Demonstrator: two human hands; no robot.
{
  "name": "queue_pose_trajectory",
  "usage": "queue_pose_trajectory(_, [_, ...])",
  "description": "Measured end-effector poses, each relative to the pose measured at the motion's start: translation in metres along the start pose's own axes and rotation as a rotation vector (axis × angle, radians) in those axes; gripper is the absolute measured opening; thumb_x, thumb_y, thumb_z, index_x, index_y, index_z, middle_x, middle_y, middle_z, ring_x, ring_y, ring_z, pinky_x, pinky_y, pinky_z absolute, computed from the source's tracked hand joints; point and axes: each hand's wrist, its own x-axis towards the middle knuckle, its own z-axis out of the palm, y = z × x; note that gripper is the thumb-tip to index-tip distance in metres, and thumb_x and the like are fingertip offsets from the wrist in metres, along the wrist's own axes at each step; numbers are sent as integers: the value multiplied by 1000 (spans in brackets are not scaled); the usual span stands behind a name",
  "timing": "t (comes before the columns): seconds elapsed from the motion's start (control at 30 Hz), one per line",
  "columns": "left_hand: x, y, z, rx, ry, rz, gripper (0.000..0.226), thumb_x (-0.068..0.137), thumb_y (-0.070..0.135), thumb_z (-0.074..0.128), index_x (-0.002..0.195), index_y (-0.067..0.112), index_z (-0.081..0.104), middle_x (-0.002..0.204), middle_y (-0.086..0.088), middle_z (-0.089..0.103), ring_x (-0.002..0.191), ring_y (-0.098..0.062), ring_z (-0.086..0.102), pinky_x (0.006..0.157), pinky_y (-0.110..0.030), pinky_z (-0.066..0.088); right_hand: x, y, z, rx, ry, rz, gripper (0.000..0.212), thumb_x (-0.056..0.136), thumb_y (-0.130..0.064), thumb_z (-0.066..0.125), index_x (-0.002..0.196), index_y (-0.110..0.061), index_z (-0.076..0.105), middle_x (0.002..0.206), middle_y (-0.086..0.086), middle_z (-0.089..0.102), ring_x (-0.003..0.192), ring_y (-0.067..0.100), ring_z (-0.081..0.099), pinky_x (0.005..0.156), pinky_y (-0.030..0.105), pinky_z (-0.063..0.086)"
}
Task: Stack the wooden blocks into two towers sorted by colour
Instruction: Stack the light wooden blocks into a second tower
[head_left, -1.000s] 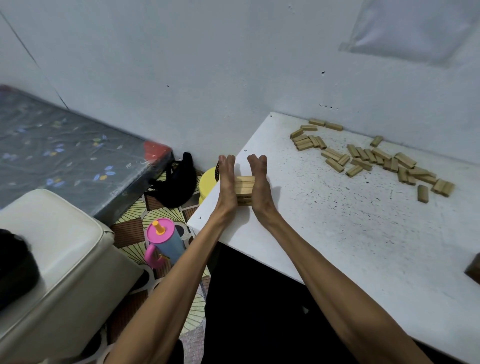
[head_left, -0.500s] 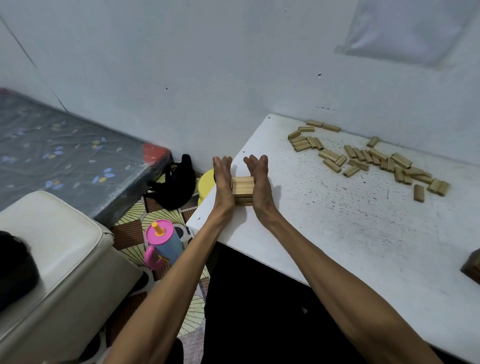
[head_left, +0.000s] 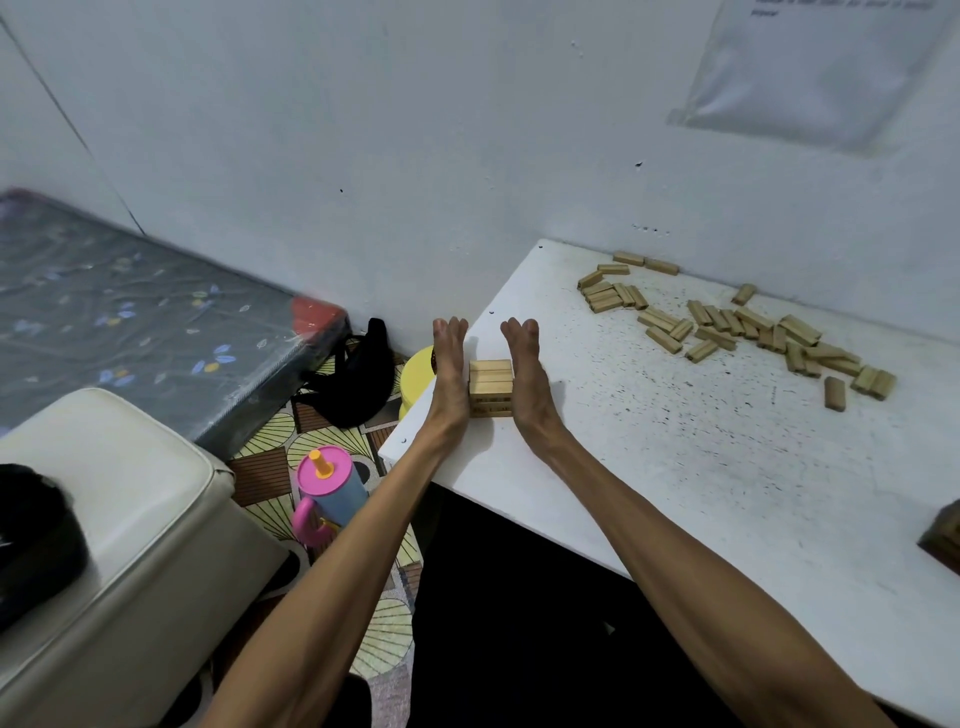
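Note:
A short tower of light wooden blocks (head_left: 490, 387) stands near the left corner of the white table (head_left: 675, 467). My left hand (head_left: 449, 371) lies flat against the tower's left side, fingers straight. On the tower's right side my right hand (head_left: 525, 371) presses flat in the same way. Several loose light blocks (head_left: 737, 322) lie scattered at the back of the table by the wall. At the frame's right edge the corner of a darker wooden stack (head_left: 945, 535) shows.
The table's left edge runs just beside my left hand. Below it on the patterned floor are a yellow stool (head_left: 415, 371), a black bag (head_left: 358, 374) and a pink-lidded blue cup (head_left: 327, 493). A cream seat (head_left: 114, 519) and a mattress (head_left: 130, 317) stand to the left.
My fingers have spread a little farther apart at the tips; both palms stay against the tower, which has not moved.

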Motion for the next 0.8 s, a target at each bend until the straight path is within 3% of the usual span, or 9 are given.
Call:
queue_pose_trajectory(0.27, [4,4,4,-27,3,-7,72,107,60,9,166,18,18,171,6,24,155,-3,22,114,-17,20,1,-3,5,26,-1,-8,77,100,-74,22,161,-28,33,166,-11,34,150,2,30,126,31,20])
queue_pose_trajectory(0.4, [6,2,4,-52,16,0,71,108,60,12,165,18,19,170,5,25,155,-4,22,117,-20,19,1,-4,5,13,-16,-12,88,89,-83,23,161,-32,30,166,-15,32,151,1,29,125,31,20])
queue_pose_trajectory(0.53, [8,0,2,-45,25,20,81,102,69,19,165,19,21,169,7,27,154,-3,23,126,-26,17,3,-3,5,45,3,-2,74,102,-72,23,162,-29,30,166,-13,32,147,-1,33,126,31,22])
queue_pose_trajectory(0.67, [10,0,1,-75,34,18,71,108,59,12,165,16,18,171,2,23,157,-7,20,129,-29,14,3,-1,6,75,50,-9,66,108,-60,20,162,-25,30,166,-10,32,142,-3,33,122,25,23])
queue_pose_trajectory(0.8, [8,2,0,-104,30,2,73,108,59,11,166,15,15,172,2,20,157,-8,18,117,-19,20,2,1,9,58,54,-16,79,99,-73,22,162,-25,30,167,-11,32,150,0,29,125,28,19])
